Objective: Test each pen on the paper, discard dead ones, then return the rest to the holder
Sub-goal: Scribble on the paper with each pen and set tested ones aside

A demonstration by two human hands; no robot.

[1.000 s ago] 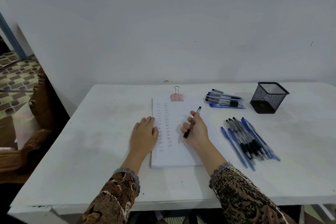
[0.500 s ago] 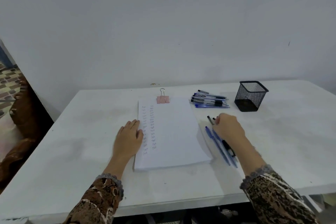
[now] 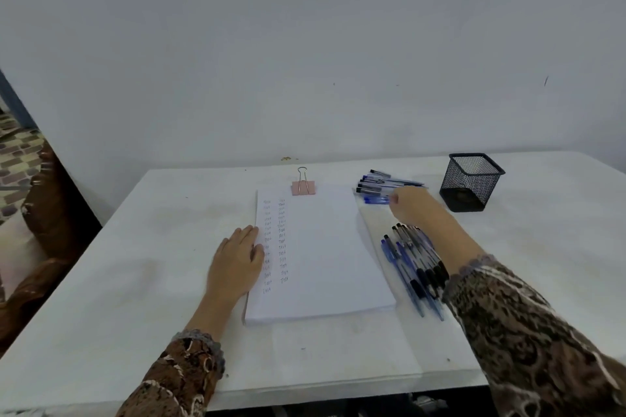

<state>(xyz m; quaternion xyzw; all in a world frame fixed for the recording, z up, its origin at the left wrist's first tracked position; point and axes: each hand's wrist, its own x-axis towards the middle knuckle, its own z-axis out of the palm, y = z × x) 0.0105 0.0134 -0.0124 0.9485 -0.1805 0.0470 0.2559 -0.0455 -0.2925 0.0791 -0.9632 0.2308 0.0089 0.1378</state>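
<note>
Right hand [image 3: 411, 208] has left the near pens [image 3: 411, 267] at 4 o'clock of the paper [image 3: 325, 247] and is now at the far pens [image 3: 379, 183] at 1 o'clock. Its fingers are blurred against that pile, so can't tell if they touch or grip one. Left hand [image 3: 237, 261] lies flat, fingers [image 3: 247, 235] straight, pressing the paper's 9 o'clock edge. Two columns of test marks run down the paper's left side. Pink clip [image 3: 304, 187] on its 12 o'clock edge. Mesh holder [image 3: 467, 189] upright at 2 o'clock, near the far pens, not touching. All on the white surface [image 3: 101, 281].
</note>
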